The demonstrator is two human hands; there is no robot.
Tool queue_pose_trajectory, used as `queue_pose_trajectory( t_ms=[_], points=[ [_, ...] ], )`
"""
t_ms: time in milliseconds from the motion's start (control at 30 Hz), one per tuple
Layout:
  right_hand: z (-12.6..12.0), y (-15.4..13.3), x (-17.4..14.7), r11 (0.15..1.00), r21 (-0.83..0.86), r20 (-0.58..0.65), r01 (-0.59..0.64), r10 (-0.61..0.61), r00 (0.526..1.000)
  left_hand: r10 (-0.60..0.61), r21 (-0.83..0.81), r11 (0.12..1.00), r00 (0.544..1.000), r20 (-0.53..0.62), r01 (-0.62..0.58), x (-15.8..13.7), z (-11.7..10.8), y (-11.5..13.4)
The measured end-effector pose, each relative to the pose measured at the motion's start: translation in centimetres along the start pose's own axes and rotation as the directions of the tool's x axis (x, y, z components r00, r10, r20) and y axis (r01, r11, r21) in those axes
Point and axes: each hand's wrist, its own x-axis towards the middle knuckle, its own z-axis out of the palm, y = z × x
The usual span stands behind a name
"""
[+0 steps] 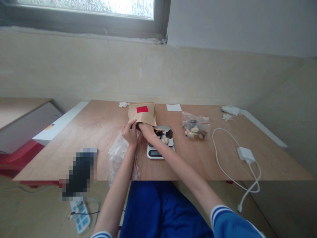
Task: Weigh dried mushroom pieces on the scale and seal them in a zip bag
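A brown paper bag [142,112] with a red label lies on the wooden table [99,132], its mouth facing me. My left hand [129,133] grips the bag's lower left edge. My right hand [145,128] reaches into the bag's mouth, its fingers hidden inside. Just right of that hand sits a small digital scale [158,150] with several dark and pale pieces [166,134] on its platform.
An empty clear plastic bag [118,155] lies under my left forearm. A clear zip bag [195,125] holding similar pieces sits to the right. A white charger with cable [245,154] lies at the right. Paper scraps [173,107] lie at the back. A power strip [80,218] is on the floor.
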Motion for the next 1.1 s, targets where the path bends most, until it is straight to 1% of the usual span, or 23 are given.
queue_pose_trajectory(
  t_ms=[100, 167, 233, 300, 333, 367, 400, 467, 500, 533, 600, 633, 667, 700, 733, 867, 933, 1000, 1100],
  points=[
    [0.2, -0.1, -0.8, 1.000, -0.028, -0.001, 0.009, -0.009, 1.000, -0.005, 0.012, 1.000, 1.000, 0.000, 0.005, 0.1, -0.1, 0.1],
    [0.1, -0.2, -1.7, 0.999, -0.034, -0.005, 0.042, -0.042, 0.999, -0.018, 0.023, 1.000, 1.000, 0.000, 0.018, 0.1, -0.1, 0.1],
    [-0.2, -0.2, -2.9, 0.997, -0.018, -0.035, 0.080, -0.081, 0.996, -0.026, 0.022, 0.999, 1.000, -0.004, 0.026, 0.1, -0.2, 0.3],
    [-0.6, 0.0, -4.6, 0.988, 0.072, -0.128, 0.136, -0.126, 0.984, -0.031, 0.022, 0.999, 1.000, -0.002, 0.031, 0.2, -0.2, 0.5],
    [-0.8, 0.2, -5.5, 0.973, 0.154, -0.197, 0.170, -0.138, 0.971, -0.035, 0.024, 0.999, 0.999, 0.003, 0.035, 0.2, -0.3, 0.6],
    [-1.0, 0.5, -6.6, 0.948, 0.249, -0.274, 0.197, -0.126, 0.953, -0.039, 0.026, 0.999, 0.999, 0.010, 0.039, 0.2, -0.3, 0.7],
    [-1.2, 1.0, -7.7, 0.917, 0.344, -0.337, 0.204, -0.082, 0.938, -0.043, 0.027, 0.999, 0.999, 0.016, 0.042, 0.2, -0.3, 0.8],
    [-1.5, 2.3, -9.9, 0.836, 0.529, -0.398, 0.148, 0.091, 0.913, -0.047, 0.026, 0.999, 0.999, 0.014, 0.046, 0.2, -0.4, 1.0],
    [-1.6, 3.1, -11.0, 0.807, 0.576, -0.423, 0.133, 0.155, 0.892, -0.048, 0.026, 0.999, 0.999, 0.010, 0.047, 0.2, -0.4, 1.0],
    [-1.7, 3.9, -12.1, 0.797, 0.590, -0.465, 0.127, 0.206, 0.861, -0.045, 0.027, 0.999, 0.999, 0.005, 0.045, 0.1, -0.4, 1.0],
    [-1.6, 5.5, -13.8, 0.844, 0.529, -0.551, 0.091, 0.260, 0.793, -0.033, 0.025, 0.999, 0.999, -0.003, 0.033, 0.1, -0.4, 1.0],
    [-1.5, 6.2, -14.6, 0.867, 0.493, -0.579, 0.069, 0.268, 0.770, -0.026, 0.023, 0.999, 1.000, -0.006, 0.026, 0.1, -0.4, 0.9],
    [-1.4, 6.8, -15.2, 0.882, 0.470, -0.591, 0.046, 0.275, 0.759, -0.020, 0.021, 1.000, 1.000, -0.005, 0.020, 0.1, -0.4, 0.9],
    [-1.2, 7.3, -15.7, 0.890, 0.454, -0.589, 0.027, 0.277, 0.759, -0.018, 0.022, 1.000, 1.000, -0.004, 0.018, 0.1, -0.4, 0.9],
    [-1.0, 7.6, -16.1, 0.894, 0.447, -0.576, 0.015, 0.275, 0.769, -0.019, 0.025, 1.000, 1.000, -0.002, 0.019, 0.1, -0.4, 0.8],
    [-0.2, 7.8, -16.8, 0.910, 0.414, -0.501, 0.009, 0.220, 0.837, -0.034, 0.044, 0.998, 0.999, 0.006, 0.033, 0.1, -0.4, 0.9],
    [0.1, 7.8, -16.8, 0.922, 0.388, -0.474, 0.017, 0.183, 0.861, -0.040, 0.047, 0.998, 0.999, 0.006, 0.039, 0.1, -0.4, 1.0],
    [0.4, 7.8, -16.8, 0.930, 0.367, -0.456, 0.021, 0.161, 0.875, -0.040, 0.047, 0.998, 0.999, 0.005, 0.040, 0.1, -0.4, 1.1],
    [0.4, 7.8, -17.0, 0.934, 0.356, -0.453, 0.015, 0.158, 0.877, -0.024, 0.044, 0.999, 1.000, 0.014, 0.023, 0.1, -0.5, 1.0]
  ],
)
